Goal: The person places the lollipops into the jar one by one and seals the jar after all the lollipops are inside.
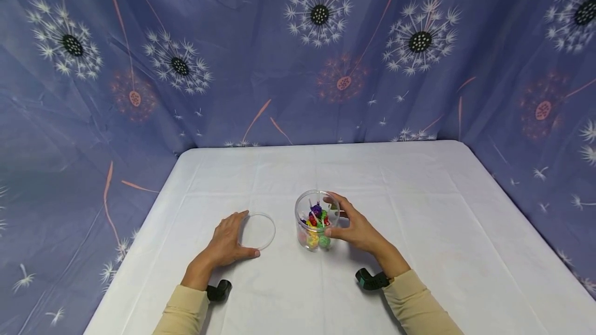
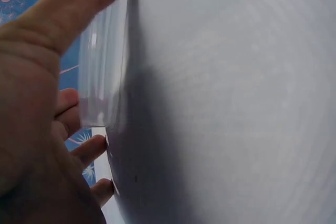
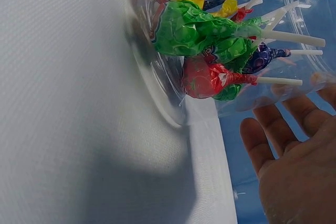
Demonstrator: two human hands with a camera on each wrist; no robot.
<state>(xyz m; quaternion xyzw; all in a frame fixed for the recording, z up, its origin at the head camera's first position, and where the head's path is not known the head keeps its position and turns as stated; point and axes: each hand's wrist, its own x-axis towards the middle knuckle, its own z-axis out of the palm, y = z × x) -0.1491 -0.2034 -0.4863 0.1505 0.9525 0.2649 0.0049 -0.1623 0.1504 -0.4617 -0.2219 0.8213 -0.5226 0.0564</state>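
A clear round lid (image 1: 273, 232) lies on the white table left of the jar. My left hand (image 1: 225, 239) holds it at its left side, thumb at the near edge and fingers round the far edge; the left wrist view shows the lid's clear side wall (image 2: 100, 66) between them. Lidless and upright, a clear plastic jar (image 1: 317, 229) contains several wrapped lollipops (image 3: 194, 30) in green, red, yellow and purple, white sticks pointing upward. My right hand (image 1: 360, 229) grips the jar from the right, thumb in front and fingers behind.
A white cloth covers the table (image 1: 419, 195). Blue curtains (image 1: 261, 66) with dandelion prints stand behind it and along both sides. Dark wrist devices (image 1: 371, 279) sit at both sleeve cuffs.
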